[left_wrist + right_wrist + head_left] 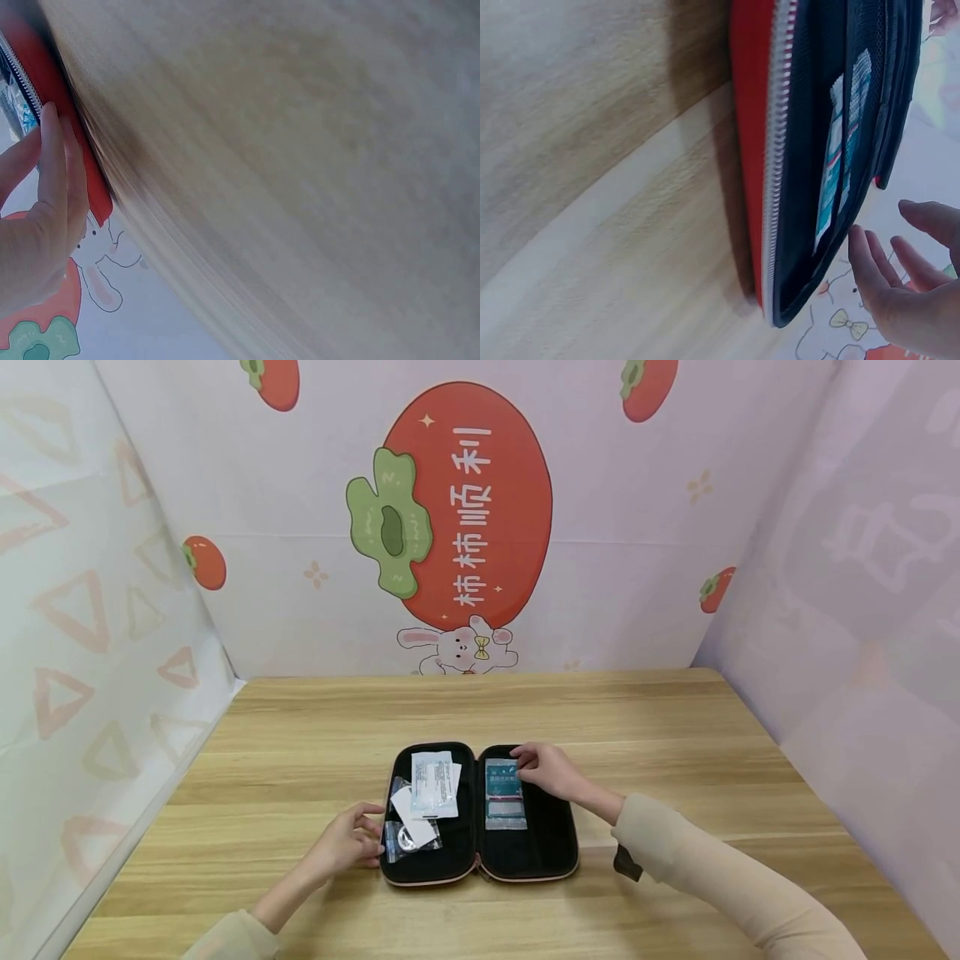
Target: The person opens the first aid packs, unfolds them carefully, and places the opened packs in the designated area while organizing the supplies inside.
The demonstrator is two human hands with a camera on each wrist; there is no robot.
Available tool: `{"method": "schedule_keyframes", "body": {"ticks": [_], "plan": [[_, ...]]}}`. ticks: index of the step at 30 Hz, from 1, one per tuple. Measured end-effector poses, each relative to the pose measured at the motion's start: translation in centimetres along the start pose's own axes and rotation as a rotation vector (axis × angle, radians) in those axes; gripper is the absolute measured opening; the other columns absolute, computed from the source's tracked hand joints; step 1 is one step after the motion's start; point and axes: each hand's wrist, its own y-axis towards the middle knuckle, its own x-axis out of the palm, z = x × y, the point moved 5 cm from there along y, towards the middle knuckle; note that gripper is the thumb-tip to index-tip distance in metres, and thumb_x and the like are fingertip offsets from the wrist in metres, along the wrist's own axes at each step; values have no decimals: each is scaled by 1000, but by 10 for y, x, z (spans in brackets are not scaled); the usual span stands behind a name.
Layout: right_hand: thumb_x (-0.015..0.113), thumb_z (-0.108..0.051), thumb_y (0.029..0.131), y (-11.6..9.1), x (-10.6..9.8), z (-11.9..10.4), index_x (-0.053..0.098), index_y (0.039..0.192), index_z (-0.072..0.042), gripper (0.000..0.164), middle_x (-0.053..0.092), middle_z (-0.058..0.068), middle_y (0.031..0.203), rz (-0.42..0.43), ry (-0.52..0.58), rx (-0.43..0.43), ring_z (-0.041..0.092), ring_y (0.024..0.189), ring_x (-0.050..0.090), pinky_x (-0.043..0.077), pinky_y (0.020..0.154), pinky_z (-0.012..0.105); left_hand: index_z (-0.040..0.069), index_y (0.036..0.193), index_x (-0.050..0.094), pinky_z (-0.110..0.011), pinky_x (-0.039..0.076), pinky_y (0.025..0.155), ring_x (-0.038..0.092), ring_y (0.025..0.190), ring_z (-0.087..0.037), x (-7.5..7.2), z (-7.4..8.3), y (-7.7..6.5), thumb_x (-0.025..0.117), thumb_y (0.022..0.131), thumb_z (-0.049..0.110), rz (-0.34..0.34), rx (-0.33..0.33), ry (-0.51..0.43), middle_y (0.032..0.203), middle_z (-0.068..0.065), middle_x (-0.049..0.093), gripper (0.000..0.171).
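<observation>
A black-lined zip case [551,831] lies spread flat on the table; its outside is red in the wrist views. The left half holds a white packet [432,785], a blank white card [411,818] and a clear bag [433,839] with a round white item. A teal and white packet [504,777] sits in the right half, behind a strap in the right wrist view. My left hand [351,842] rests its fairly straight fingers against the case's left side. My right hand [549,770] hovers over the right half's far edge, fingers loosely bent and holding nothing.
The case stands near the middle of the wooden table [300,735]. Behind it hangs a white backdrop [622,585] with printed persimmons and a rabbit. Patterned white sheets close off both sides. A small black object [627,864] shows beneath the right sleeve.
</observation>
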Motion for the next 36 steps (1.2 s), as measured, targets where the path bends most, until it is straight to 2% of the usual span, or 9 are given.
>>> {"method": "schedule_keyframes", "body": {"ticks": [9, 14, 17, 24, 32, 36], "plan": [[60, -4, 80, 4, 16, -22, 57, 110, 4, 30, 59, 17, 105, -76, -88, -139, 28, 92, 57, 52, 75, 34, -17, 119, 35, -35, 56, 58, 57, 65, -17, 0, -1, 1, 54, 69, -20, 7, -8, 2, 86, -16, 51, 53], [62, -8, 80, 6, 26, -32, 58, 109, 2, 31, 59, 15, 105, -103, -115, -212, 29, 94, 55, 49, 78, 41, -17, 119, 34, -35, 56, 59, 57, 65, -18, 0, -1, 0, 54, 69, -20, 4, -12, -2, 86, -17, 51, 54], [62, -10, 81, 6, 31, -38, 57, 110, 2, 32, 57, 12, 108, -131, -104, -227, 29, 97, 53, 47, 82, 43, -17, 119, 34, -35, 56, 59, 57, 65, -18, 0, -1, 0, 54, 69, -20, 1, -11, -3, 86, -17, 51, 54], [65, -14, 79, 10, 42, -46, 57, 112, 0, 36, 57, 12, 108, -168, -170, -264, 24, 99, 52, 49, 79, 34, -17, 119, 34, -35, 56, 58, 57, 65, -18, 0, -1, 0, 54, 69, -20, -2, -6, 3, 86, -17, 51, 53], [68, -21, 77, 16, 58, -52, 55, 116, -3, 44, 53, 10, 118, -231, -281, -293, 20, 110, 48, 44, 92, 33, -16, 119, 34, -36, 56, 59, 57, 65, -18, 0, -1, 0, 54, 69, -21, 2, -15, 2, 87, -17, 50, 54], [69, -22, 75, 17, 66, -52, 52, 119, -4, 50, 50, 11, 123, -268, -296, -314, 21, 114, 46, 41, 95, 32, -16, 120, 34, -36, 56, 59, 57, 65, -18, 0, -1, 0, 54, 70, -20, 3, -15, -2, 86, -16, 50, 54]]}}
